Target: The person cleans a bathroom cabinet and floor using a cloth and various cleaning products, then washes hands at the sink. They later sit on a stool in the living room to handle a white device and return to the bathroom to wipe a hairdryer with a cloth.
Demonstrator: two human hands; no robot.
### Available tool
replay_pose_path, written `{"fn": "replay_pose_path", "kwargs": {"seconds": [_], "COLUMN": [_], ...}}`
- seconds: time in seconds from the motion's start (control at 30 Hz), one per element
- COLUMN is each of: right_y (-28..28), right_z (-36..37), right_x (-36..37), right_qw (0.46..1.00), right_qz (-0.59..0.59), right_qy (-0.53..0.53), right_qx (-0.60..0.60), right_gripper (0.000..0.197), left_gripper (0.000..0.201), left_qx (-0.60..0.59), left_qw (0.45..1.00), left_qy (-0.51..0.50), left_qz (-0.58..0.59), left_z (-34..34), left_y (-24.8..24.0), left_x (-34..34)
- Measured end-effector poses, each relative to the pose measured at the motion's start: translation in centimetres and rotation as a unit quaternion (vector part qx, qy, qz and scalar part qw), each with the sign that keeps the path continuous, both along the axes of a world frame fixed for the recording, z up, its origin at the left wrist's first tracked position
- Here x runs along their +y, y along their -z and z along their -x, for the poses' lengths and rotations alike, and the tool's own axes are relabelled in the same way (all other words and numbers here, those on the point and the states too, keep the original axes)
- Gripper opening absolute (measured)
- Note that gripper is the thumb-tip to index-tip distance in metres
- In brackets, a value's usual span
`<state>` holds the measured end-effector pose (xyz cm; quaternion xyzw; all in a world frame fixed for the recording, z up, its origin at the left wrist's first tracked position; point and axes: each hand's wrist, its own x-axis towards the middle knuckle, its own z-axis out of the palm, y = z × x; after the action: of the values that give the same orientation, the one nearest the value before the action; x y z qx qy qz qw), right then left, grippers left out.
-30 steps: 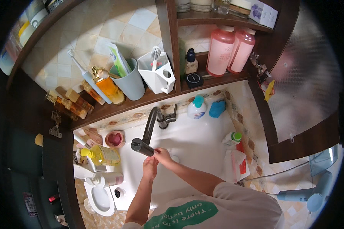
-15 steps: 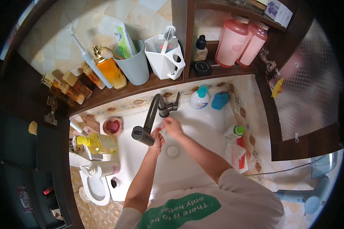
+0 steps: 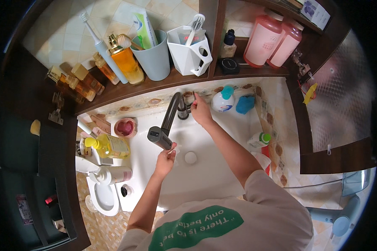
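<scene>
My right hand (image 3: 201,111) is at the back of the white sink (image 3: 205,175), its fingers closed on the dark faucet lever (image 3: 194,96) beside the base. From there the dark grey faucet (image 3: 171,112) arches forward and left to a thick cylindrical spout head (image 3: 159,137). Just under that head is my left hand (image 3: 166,161), palm turned up and fingers loosely bent and apart, with nothing seen in it. Its fingertips are close to the spout's lower end; whether they touch it is unclear. A round white drain cover (image 3: 190,157) lies right of this hand.
Right of the faucet stand a white pump bottle (image 3: 223,101) and a blue sponge (image 3: 245,104). Yellow (image 3: 113,146) and white (image 3: 113,175) pump bottles line the left rim. Above, a brown shelf (image 3: 155,87) carries cups and bottles. A hair dryer (image 3: 343,217) is at right.
My right hand has moved back and up from beside my left hand to the faucet lever. My left hand has shifted slightly left and nearer to me. The view has shifted slightly.
</scene>
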<state>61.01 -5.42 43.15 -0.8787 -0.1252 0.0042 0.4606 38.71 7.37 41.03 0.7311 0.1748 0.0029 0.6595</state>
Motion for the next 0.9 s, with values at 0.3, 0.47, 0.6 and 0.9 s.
{"fn": "replay_pose_path", "kwargs": {"seconds": [0.3, 0.47, 0.6, 0.9], "right_y": [-4.5, 6.4, 1.4, -12.5], "right_z": [3.4, 11.6, 15.0, 13.2], "right_x": [-7.7, -6.1, -9.7, -13.5], "right_qw": [0.852, 0.865, 0.868, 0.676], "right_qz": [-0.425, -0.035, 0.258, -0.551], "right_qy": [-0.226, -0.394, -0.356, -0.422], "right_qx": [0.208, 0.308, 0.229, 0.248], "right_gripper": [0.025, 0.016, 0.021, 0.006], "left_gripper": [0.033, 0.039, 0.037, 0.022], "left_qx": [0.095, 0.259, 0.249, 0.025], "left_qw": [0.987, 0.945, 0.843, 0.969], "left_qy": [0.119, 0.172, 0.255, 0.230], "left_qz": [0.045, -0.096, -0.403, 0.084], "left_z": [2.8, 3.3, 3.4, 6.5], "left_y": [-4.0, -0.3, -2.9, -12.5], "left_x": [5.3, 2.2, -0.4, 3.4]}}
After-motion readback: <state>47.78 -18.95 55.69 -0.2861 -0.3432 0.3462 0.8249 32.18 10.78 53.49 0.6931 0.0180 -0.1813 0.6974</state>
